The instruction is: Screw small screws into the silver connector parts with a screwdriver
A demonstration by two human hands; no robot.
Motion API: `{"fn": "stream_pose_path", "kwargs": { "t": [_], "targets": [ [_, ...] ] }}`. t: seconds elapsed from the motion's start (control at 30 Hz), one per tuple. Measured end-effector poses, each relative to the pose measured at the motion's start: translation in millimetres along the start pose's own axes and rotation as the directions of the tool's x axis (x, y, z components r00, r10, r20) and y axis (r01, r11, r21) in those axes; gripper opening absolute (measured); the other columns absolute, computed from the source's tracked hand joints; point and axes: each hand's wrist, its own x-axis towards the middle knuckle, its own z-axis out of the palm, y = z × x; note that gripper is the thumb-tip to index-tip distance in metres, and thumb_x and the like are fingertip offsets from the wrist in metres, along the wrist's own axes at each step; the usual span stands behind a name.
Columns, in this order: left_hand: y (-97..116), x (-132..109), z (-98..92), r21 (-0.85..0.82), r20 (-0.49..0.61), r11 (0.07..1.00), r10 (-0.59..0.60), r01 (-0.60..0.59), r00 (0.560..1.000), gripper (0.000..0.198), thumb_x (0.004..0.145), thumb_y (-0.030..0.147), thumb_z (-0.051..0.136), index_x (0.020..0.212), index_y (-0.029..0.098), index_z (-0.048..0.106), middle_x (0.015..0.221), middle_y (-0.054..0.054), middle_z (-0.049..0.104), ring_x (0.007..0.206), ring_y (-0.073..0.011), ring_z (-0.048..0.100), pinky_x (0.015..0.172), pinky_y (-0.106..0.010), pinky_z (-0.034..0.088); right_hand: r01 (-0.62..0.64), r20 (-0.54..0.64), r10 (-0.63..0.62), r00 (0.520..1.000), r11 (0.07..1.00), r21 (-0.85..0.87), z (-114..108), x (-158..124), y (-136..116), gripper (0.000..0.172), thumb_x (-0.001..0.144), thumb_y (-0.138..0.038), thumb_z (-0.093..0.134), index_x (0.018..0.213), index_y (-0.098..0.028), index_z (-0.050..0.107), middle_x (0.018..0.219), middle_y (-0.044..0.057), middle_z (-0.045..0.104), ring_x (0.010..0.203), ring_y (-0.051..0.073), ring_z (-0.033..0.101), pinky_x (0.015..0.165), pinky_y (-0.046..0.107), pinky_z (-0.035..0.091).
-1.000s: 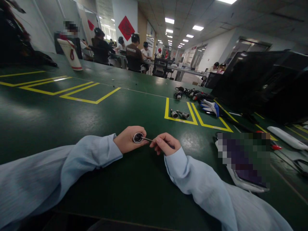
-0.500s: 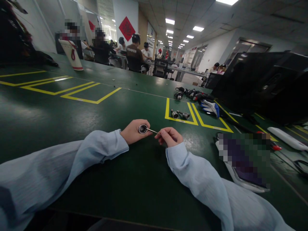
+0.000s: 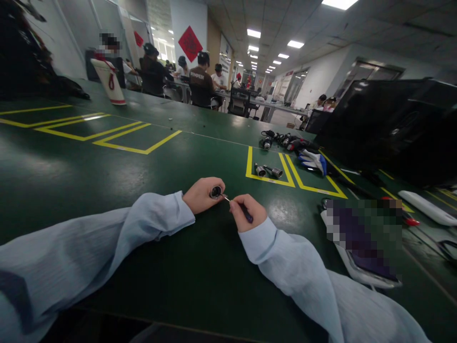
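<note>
My left hand (image 3: 203,196) is closed around a round metal connector (image 3: 215,192), its open end facing me. To the right of it, my right hand (image 3: 248,212) pinches a thin screwdriver with a dark handle (image 3: 247,215). The metal shaft reaches left to the connector's right edge; whether the tip touches it is too small to tell. Beyond my right hand, two more metal connectors (image 3: 260,170) (image 3: 275,172) lie inside a yellow taped frame (image 3: 270,180) on the green table (image 3: 160,267).
Dark cables with connectors (image 3: 266,142) and a blue-and-white glove (image 3: 312,161) lie at the back right. A phone-like device (image 3: 357,243) rests on the right, near a black monitor (image 3: 389,124). A white cup (image 3: 110,82) stands back left. People (image 3: 200,78) sit beyond the table.
The screwdriver shaft has moved from over the connector's opening to its right edge. My right hand has turned, showing more of the dark handle. The view has shifted slightly.
</note>
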Motion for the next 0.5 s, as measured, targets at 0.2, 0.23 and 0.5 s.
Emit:
{"fn": "stream_pose_path", "kwargs": {
  "t": [0.2, 0.23, 0.5],
  "targets": [
    [0.8, 1.3, -0.7, -0.079, -0.015, 0.996, -0.047, 0.045, 0.999, 0.020, 0.070, 0.028, 0.059, 0.060, 0.015, 0.048, 0.057, 0.004, 0.048, 0.054, -0.0085, 0.045, 0.052, -0.020, 0.035, 0.139, -0.001, -0.139, 0.990, 0.990, -0.033, 2.4, -1.4, 2.9, 0.013, 0.079, -0.022, 0.047, 0.069, -0.017, 0.055, 0.063, 0.001, 0.054, 0.057, 0.011, 0.049, 0.056, 0.024, 0.040],
    [1.6, 1.5, -1.0, -0.085, -0.015, 0.995, -0.054, 0.052, 0.998, 0.020, 0.069, 0.029, 0.059, 0.059, 0.014, 0.048, 0.057, 0.004, 0.048, 0.054, -0.0085, 0.045, 0.052, -0.020, 0.035, 0.151, -0.002, -0.151, 0.988, 0.988, -0.035, 2.6, -1.4, 3.2, 0.013, 0.079, -0.021, 0.047, 0.069, -0.017, 0.055, 0.063, 0.001, 0.054, 0.057, 0.012, 0.049, 0.057, 0.024, 0.041],
    [3.6, 0.0, -1.5, -0.102, -0.002, 0.993, -0.066, 0.066, 0.998, 0.021, 0.069, 0.030, 0.059, 0.060, 0.014, 0.048, 0.057, 0.004, 0.048, 0.053, -0.0082, 0.045, 0.051, -0.020, 0.035, 0.060, -0.028, -0.058, 0.998, 0.995, 0.075, 1.5, -1.3, 1.1, 0.010, 0.075, -0.024, 0.053, 0.068, -0.017, 0.057, 0.063, 0.002, 0.056, 0.059, 0.013, 0.053, 0.059, 0.026, 0.043]
  ]
}}
